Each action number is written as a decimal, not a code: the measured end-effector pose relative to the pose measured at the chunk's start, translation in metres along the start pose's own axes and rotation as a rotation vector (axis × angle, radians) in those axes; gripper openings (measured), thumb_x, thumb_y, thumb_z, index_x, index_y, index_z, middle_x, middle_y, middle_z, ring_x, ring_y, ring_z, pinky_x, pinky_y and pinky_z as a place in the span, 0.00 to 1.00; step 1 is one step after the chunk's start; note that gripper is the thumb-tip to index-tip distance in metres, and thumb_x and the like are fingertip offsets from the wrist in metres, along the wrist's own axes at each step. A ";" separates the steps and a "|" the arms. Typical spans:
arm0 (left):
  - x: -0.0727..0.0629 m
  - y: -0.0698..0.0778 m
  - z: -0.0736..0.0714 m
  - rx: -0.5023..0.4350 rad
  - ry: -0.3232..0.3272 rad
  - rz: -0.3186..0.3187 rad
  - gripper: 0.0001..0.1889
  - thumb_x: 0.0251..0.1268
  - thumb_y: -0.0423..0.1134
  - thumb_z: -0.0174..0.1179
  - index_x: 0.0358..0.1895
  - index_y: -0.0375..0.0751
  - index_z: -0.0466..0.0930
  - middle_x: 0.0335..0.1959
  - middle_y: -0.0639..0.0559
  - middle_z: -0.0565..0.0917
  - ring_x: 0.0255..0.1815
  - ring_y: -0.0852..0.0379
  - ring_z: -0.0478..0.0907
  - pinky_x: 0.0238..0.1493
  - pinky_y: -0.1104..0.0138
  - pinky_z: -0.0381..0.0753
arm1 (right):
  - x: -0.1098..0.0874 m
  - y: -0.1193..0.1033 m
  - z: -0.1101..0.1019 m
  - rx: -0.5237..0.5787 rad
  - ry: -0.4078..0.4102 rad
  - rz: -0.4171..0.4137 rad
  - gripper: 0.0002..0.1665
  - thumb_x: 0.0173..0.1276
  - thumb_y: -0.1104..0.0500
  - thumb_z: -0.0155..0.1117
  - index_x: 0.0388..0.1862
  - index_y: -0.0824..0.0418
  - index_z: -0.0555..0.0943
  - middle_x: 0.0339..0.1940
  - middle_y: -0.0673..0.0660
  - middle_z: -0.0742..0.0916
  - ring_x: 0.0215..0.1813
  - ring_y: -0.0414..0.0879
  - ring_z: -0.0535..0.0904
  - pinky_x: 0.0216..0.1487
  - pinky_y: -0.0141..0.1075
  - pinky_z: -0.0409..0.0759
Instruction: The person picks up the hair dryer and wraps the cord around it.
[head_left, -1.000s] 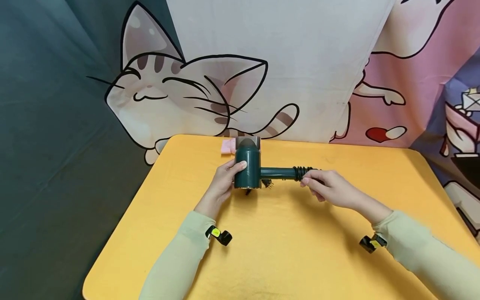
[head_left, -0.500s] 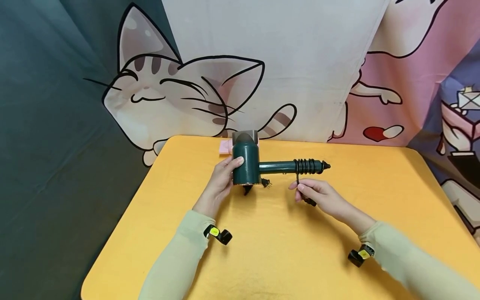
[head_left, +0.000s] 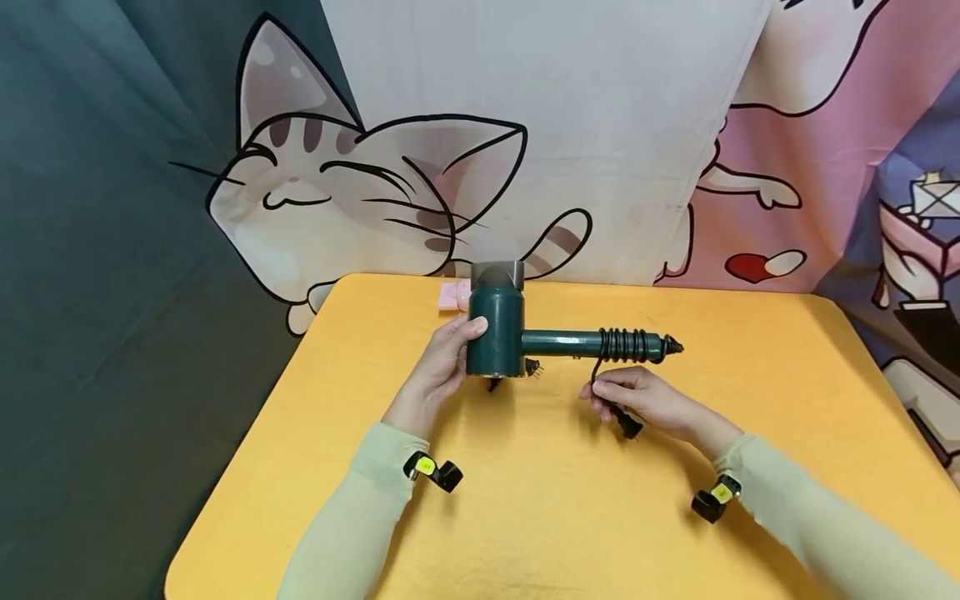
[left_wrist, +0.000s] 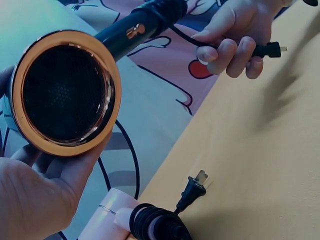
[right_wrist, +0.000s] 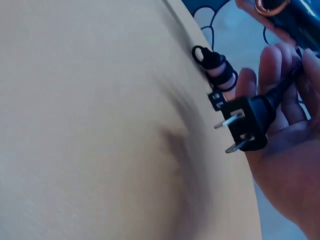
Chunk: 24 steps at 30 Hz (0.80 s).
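Note:
A dark green hair dryer point(head_left: 496, 337) is held off the table, its handle pointing right. My left hand point(head_left: 435, 371) grips the dryer's body, with the thumb on the near side. In the left wrist view, the copper-coloured rim point(left_wrist: 116, 92) of its round end faces the camera. Black cord point(head_left: 624, 345) is wound in several turns round the handle. Just below the handle, my right hand point(head_left: 652, 402) pinches the cord's loose end close to the plug point(head_left: 630, 427). Two metal prongs show on that plug point(right_wrist: 247, 125) in the right wrist view.
Behind the green dryer, a pink hair dryer point(head_left: 453, 296) lies on the yellow table point(head_left: 540, 517), partly hidden. The left wrist view shows black cord coiled on it and its plug point(left_wrist: 192, 191). A cartoon-printed cloth point(head_left: 645, 150) hangs along the table's far edge.
My right hand has come down from the handle's end, drawing a length of cord off it. The plug now hangs out below that hand. My left hand keeps its grip on the hair dryer.

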<state>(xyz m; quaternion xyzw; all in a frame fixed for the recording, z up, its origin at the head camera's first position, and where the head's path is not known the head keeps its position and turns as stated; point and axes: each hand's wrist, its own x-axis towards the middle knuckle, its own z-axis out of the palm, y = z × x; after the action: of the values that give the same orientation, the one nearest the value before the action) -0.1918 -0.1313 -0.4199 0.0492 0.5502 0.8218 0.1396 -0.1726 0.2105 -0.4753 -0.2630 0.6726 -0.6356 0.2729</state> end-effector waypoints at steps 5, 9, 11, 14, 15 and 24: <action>-0.003 0.002 -0.001 0.043 -0.097 -0.018 0.38 0.67 0.42 0.59 0.77 0.24 0.65 0.52 0.48 0.87 0.49 0.54 0.87 0.51 0.62 0.89 | -0.001 -0.011 -0.015 -0.007 -0.133 0.092 0.24 0.87 0.56 0.52 0.61 0.78 0.79 0.40 0.59 0.86 0.39 0.44 0.82 0.45 0.36 0.83; -0.004 0.000 -0.003 0.094 -0.177 -0.032 0.38 0.65 0.44 0.62 0.74 0.23 0.68 0.52 0.47 0.87 0.49 0.52 0.86 0.52 0.60 0.89 | 0.003 -0.023 -0.028 -0.113 -0.159 0.100 0.19 0.81 0.58 0.60 0.56 0.73 0.85 0.36 0.58 0.89 0.34 0.42 0.81 0.31 0.33 0.80; -0.004 0.000 -0.004 0.116 -0.206 -0.040 0.37 0.65 0.44 0.63 0.73 0.23 0.69 0.51 0.46 0.88 0.49 0.51 0.86 0.52 0.59 0.89 | 0.007 -0.028 -0.035 -0.179 -0.166 0.112 0.15 0.79 0.60 0.63 0.54 0.69 0.88 0.38 0.56 0.91 0.35 0.41 0.82 0.32 0.32 0.81; -0.004 -0.001 -0.007 0.141 -0.234 -0.053 0.36 0.65 0.44 0.63 0.72 0.24 0.70 0.51 0.47 0.88 0.47 0.51 0.87 0.51 0.60 0.89 | 0.016 -0.036 -0.043 -0.299 -0.190 0.132 0.11 0.79 0.63 0.64 0.51 0.64 0.91 0.41 0.52 0.91 0.37 0.40 0.81 0.37 0.31 0.81; -0.004 -0.001 -0.007 0.145 -0.240 -0.059 0.36 0.65 0.44 0.63 0.72 0.24 0.71 0.50 0.47 0.88 0.47 0.52 0.87 0.51 0.59 0.90 | 0.019 -0.040 -0.044 -0.334 -0.192 0.152 0.11 0.79 0.63 0.64 0.51 0.62 0.91 0.41 0.51 0.91 0.37 0.39 0.81 0.39 0.31 0.81; 0.000 -0.005 -0.018 0.185 -0.252 -0.126 0.36 0.68 0.45 0.66 0.72 0.23 0.71 0.48 0.47 0.89 0.45 0.53 0.87 0.50 0.61 0.90 | 0.043 -0.064 -0.037 -0.495 -0.261 0.213 0.09 0.78 0.62 0.65 0.44 0.58 0.91 0.25 0.51 0.82 0.27 0.41 0.76 0.31 0.34 0.77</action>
<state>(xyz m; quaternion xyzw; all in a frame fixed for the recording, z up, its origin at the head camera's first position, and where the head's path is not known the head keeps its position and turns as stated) -0.1954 -0.1457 -0.4311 0.1300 0.6037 0.7445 0.2536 -0.2286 0.2028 -0.4109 -0.3288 0.7902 -0.3811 0.3497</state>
